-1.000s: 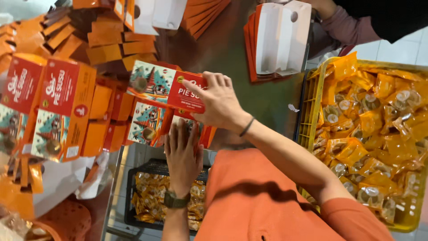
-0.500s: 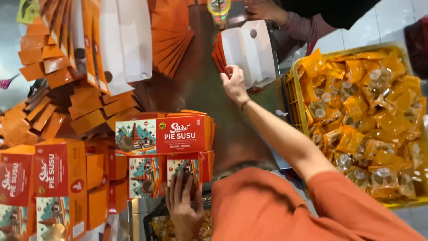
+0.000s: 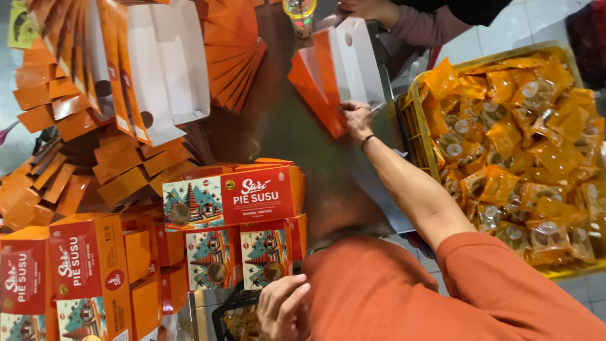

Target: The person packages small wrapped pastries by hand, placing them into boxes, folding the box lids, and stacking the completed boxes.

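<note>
My right hand (image 3: 357, 120) reaches far across the dark table (image 3: 297, 132). It pinches the near edge of a stack of flat folded cartons (image 3: 338, 66), orange outside and white inside, standing on edge. A dark band sits on that wrist. My left hand (image 3: 284, 309) stays low by my orange shirt, fingers loosely bent and holding nothing, over a black crate (image 3: 222, 312) of wrapped pies. Just left of it is a pile of made-up orange and red boxes (image 3: 233, 199) with a picture on one end.
A yellow crate (image 3: 410, 110) full of orange pie packets (image 3: 524, 145) stands at the right. Fans of flat cartons (image 3: 151, 69) and more boxes (image 3: 82, 271) fill the left. Another person's hand (image 3: 363, 9), in a pink sleeve, and a drink cup (image 3: 300, 12) are at the far edge.
My right hand let go of the box on the pile and reached out to the stack of flat cartons. My left hand drew back toward my body.
</note>
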